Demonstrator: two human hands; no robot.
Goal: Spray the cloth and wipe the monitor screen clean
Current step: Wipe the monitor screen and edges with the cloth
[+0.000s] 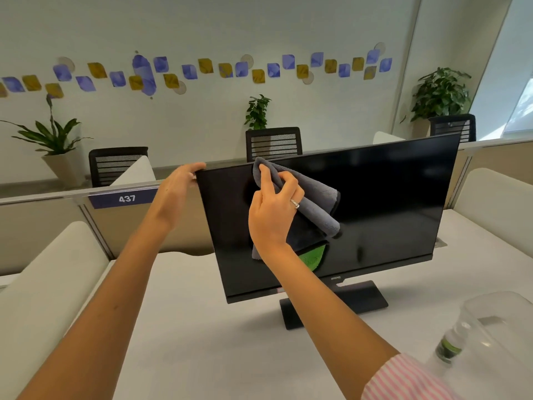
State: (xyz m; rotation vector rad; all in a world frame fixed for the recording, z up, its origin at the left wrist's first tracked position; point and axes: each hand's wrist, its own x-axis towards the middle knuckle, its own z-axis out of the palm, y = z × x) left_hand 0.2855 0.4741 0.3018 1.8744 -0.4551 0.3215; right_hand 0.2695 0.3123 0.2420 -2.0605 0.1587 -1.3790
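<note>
A black monitor (383,203) with a dark screen stands on a white desk (202,327), tilted a little. My right hand (272,209) presses a grey cloth (314,206) with a green underside against the upper left part of the screen. My left hand (180,180) grips the monitor's top left corner, fingers curled over the edge. A small spray bottle (450,346) with a green and black label stands at the desk's near right, seen through a clear plastic cover.
The monitor's flat black base (369,298) sits behind my right forearm. Low partitions edge the desk, one with a sign reading 437 (127,198). Black office chairs (274,142) and potted plants (441,93) stand beyond by the wall.
</note>
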